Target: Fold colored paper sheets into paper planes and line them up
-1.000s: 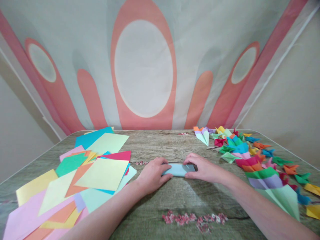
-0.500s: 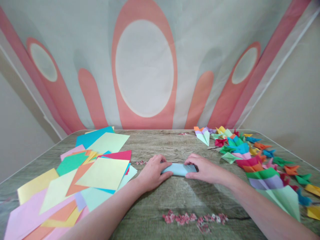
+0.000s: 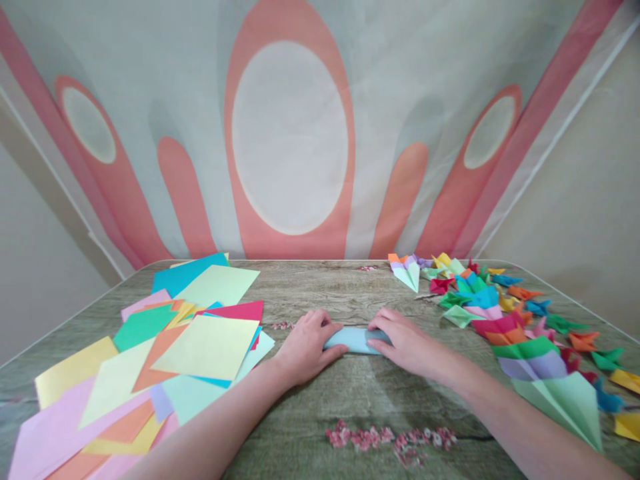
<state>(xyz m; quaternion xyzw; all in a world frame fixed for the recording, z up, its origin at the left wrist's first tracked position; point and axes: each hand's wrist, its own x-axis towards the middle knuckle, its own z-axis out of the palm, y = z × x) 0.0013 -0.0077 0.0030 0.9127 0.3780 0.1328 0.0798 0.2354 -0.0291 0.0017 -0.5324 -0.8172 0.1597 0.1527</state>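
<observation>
A light blue sheet of paper (image 3: 354, 339), folded into a narrow strip, lies crosswise on the table between my two hands. My left hand (image 3: 311, 347) grips its left end, with thumb at the near edge and fingers at the far edge. Around the right end closes my right hand (image 3: 400, 339), its thumb and fingertips on the paper. Both ends of the strip are partly covered by the fingers.
Loose coloured paper sheets (image 3: 205, 347) overlap along the left side. Folded paper planes (image 3: 555, 383) and several small folded paper figures (image 3: 565, 324) spread over the right side. The wood-grain table (image 3: 300, 427) has printed pink blossoms. A patterned cloth (image 3: 290, 133) hangs behind.
My right thumb and fingers have shifted slightly left along the blue strip. The left hand stays nearly in place.
</observation>
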